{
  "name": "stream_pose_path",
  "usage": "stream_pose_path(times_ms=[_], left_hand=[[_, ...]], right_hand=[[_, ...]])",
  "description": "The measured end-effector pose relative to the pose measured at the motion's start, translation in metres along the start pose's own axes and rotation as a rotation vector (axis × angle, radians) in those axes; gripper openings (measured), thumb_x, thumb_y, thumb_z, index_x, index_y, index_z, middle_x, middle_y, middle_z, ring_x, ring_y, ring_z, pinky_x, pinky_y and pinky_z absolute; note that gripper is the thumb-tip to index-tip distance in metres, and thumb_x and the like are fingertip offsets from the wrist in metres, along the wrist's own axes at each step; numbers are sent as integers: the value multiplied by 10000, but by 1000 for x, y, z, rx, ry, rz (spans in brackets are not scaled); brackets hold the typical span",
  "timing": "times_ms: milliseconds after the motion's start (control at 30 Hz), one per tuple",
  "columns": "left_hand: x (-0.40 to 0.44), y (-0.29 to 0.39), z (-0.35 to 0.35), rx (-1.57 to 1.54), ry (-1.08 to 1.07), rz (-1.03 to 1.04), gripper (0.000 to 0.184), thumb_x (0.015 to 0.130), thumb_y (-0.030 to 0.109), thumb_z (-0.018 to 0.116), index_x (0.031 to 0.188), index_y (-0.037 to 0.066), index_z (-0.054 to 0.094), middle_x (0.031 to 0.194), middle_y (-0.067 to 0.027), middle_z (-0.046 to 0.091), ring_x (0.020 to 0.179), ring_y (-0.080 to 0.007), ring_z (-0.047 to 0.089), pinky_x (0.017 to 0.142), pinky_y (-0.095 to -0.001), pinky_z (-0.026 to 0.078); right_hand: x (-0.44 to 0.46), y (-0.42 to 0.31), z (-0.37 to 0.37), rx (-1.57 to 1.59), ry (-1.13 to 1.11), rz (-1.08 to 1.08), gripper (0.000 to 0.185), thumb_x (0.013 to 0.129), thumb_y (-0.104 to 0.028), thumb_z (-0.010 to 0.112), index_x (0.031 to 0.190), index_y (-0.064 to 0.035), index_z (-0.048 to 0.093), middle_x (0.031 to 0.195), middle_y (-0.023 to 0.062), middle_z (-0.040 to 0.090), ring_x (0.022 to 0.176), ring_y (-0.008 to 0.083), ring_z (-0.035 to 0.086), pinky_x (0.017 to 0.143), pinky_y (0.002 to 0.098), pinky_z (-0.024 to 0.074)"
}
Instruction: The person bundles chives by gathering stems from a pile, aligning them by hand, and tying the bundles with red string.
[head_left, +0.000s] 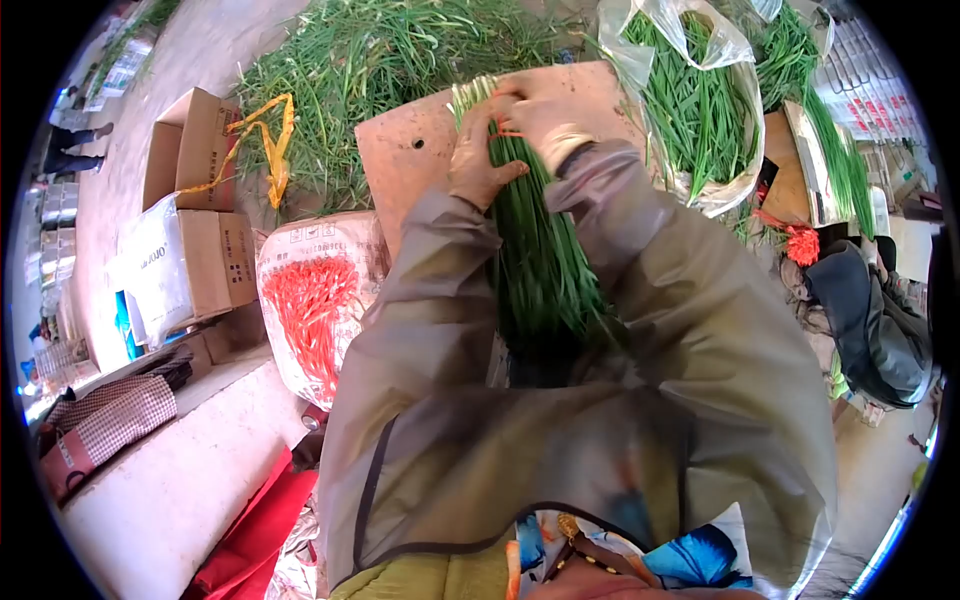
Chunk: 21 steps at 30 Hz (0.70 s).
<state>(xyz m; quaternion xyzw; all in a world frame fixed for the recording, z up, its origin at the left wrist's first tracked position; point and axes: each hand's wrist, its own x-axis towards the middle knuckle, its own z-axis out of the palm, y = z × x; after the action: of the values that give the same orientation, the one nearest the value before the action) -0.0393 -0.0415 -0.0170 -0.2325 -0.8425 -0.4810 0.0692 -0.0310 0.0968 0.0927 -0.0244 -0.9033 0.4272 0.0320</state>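
A thick bunch of garlic chives (543,255) lies over the near edge of a board, pale cut ends away from me and dark green leaves hanging toward my lap. My left hand (480,165) is wrapped round its upper part, thumb across the stems. On the right side of the same bunch, my right hand (545,112) has its fingers closed at a thin red tie (508,133) that crosses the stems. Part of the tie is hidden by the fingers.
Loose chives (370,80) are heaped behind the board (400,150). At right stands a plastic bag of chives (700,120). Red ties (315,300) lie on a wrapped sack at left, near cardboard boxes (215,255) and yellow strapping (275,150).
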Motion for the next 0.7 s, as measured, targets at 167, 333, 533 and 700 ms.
stream_pose_path(times_ms=[167, 333, 533, 700], left_hand=[[-26, -2, -18, -597, -70, -656, 592, 752, 370, 662, 1232, 69, 492, 1094, -181, 577, 1031, -333, 544, 877, -417, 425], [-61, -13, 30, -361, 53, -469, 514, 789, 380, 643, 1205, 110, 509, 1077, -175, 588, 1016, -319, 539, 895, -395, 412], [-60, 135, -1, -1465, 374, -490, 564, 810, 144, 658, 1276, 6, 373, 1206, -123, 511, 1050, -238, 531, 901, -388, 453], [-57, 191, 4, -2261, -345, -679, 484, 862, 245, 568, 1258, 6, 422, 1201, -162, 533, 1033, -283, 565, 917, -423, 457]], right_hand=[[-35, 92, 7, 541, -142, 363, 408, 918, -341, 467, 1126, -1, 556, 997, 130, 633, 902, 211, 598, 777, 367, 476], [-108, 123, 58, 274, -6, 1, 556, 816, -351, 630, 1207, 14, 480, 1041, 159, 599, 969, 316, 564, 866, 382, 425], [-126, 48, -39, 820, -104, 153, 640, 726, -70, 706, 1280, 12, 397, 1146, 91, 549, 1017, 184, 531, 885, 301, 434], [-116, -34, -147, 597, -437, 275, 642, 736, -95, 683, 1293, 20, 385, 1107, 87, 575, 950, 155, 563, 851, 274, 456]])
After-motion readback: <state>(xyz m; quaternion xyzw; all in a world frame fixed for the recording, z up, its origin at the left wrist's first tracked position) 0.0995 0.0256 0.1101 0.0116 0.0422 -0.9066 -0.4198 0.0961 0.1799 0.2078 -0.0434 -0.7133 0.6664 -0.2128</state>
